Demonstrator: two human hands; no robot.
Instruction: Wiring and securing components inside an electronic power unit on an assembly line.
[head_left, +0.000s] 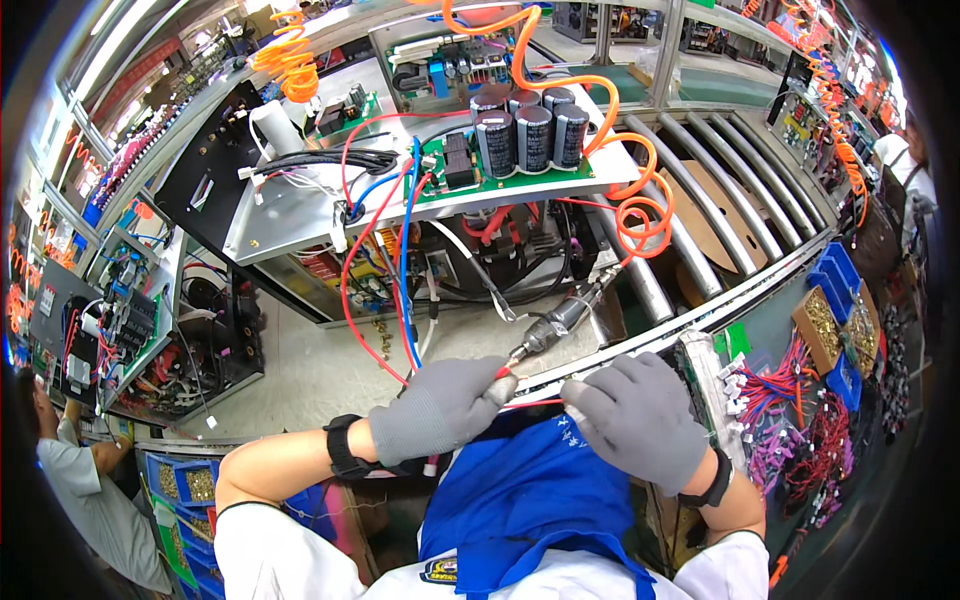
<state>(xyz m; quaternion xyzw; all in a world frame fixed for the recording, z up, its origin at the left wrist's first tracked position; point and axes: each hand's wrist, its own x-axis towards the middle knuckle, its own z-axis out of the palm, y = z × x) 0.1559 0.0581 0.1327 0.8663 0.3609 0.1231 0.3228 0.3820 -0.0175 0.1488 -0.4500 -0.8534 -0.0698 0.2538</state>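
My left hand (435, 408), in a grey glove, is closed with thumb and fingertips pinching a red wire (537, 403). My right hand (645, 425), also gloved, is closed on the same wire a short way to the right, so a length of it runs between the hands. Just beyond the fingers lies a dark air screwdriver (560, 322) joined to an orange coiled hose (645, 215). Red and blue wires (404, 270) hang from the open metal-cased machine (400, 210) toward my left hand. Large black capacitors (533, 138) stand on its green board.
Metal rollers (705, 225) run at the right beyond the bench edge. Bundles of red wires (785, 380) and bins of small brass parts (818, 328) lie at the far right. Another opened machine (135, 320) stands at the left, near a co-worker (95, 500).
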